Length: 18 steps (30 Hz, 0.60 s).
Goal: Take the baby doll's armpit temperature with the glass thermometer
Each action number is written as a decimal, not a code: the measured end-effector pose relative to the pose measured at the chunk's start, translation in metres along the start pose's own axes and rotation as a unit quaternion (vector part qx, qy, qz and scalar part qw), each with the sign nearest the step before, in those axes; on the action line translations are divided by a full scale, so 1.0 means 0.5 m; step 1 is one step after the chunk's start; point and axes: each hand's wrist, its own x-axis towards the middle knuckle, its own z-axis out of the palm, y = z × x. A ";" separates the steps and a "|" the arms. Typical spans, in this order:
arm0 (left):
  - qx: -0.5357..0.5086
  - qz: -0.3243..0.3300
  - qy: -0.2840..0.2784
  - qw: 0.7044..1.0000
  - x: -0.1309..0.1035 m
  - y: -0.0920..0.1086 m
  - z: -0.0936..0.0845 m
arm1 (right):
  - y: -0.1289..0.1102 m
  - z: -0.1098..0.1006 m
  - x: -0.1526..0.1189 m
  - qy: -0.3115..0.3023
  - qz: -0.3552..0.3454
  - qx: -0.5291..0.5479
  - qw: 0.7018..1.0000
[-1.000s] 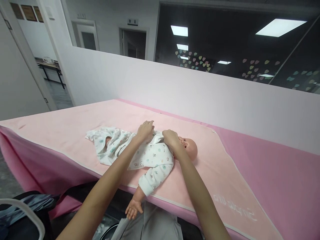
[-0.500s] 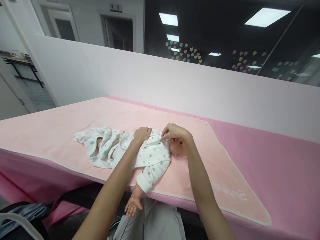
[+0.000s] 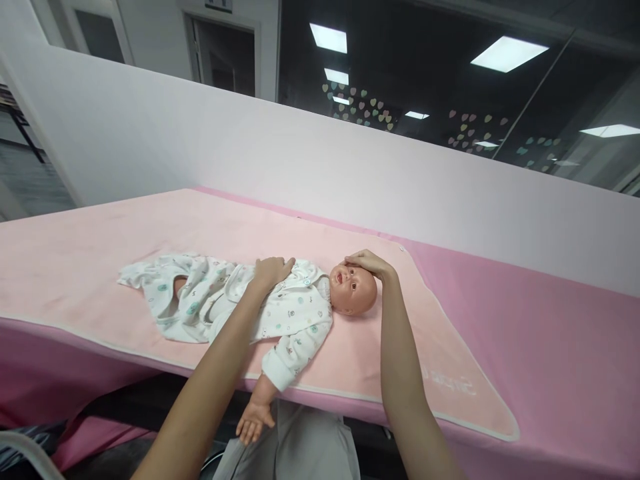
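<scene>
White wall (image 3: 240, 147) runs across mid-frame, dark window (image 3: 420, 40) above it at upper right. Table (image 3: 550, 347) under a pink cover fills the lower half, with a peach mat (image 3: 125, 227) spread over most of it. Doll (image 3: 354, 293) lies on its back at frame centre, on the mat, head toward the right, legs toward the left. It wears a white printed outfit (image 3: 300, 313); near sleeve reaches the table's front edge. Grey trousers (image 3: 315, 440) at bottom centre, below that edge. Right hand (image 3: 369, 261) is loosely cupped over the far side of the doll's head, fingers bent and close together, touching it. Left hand (image 3: 274, 271) rests on the doll's torso, back of the hand up; fingers partly hidden, can't tell if it's pinching cloth. Doll's bare hand (image 3: 256, 420) hangs past the front edge, lower centre-left, fingers spread. Smallest: heart stickers (image 3: 373, 103) on the window.
</scene>
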 end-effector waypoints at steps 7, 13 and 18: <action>0.009 -0.011 0.012 1.000 0.003 0.001 0.004 | 0.001 0.004 0.006 -0.012 0.002 -0.003 1.000; 0.014 -0.006 0.021 1.000 0.001 -0.002 0.005 | 0.006 0.010 0.012 0.041 0.000 0.033 0.999; 0.012 -0.001 0.025 1.000 -0.002 -0.001 0.003 | 0.008 0.009 0.017 0.031 0.010 0.038 0.999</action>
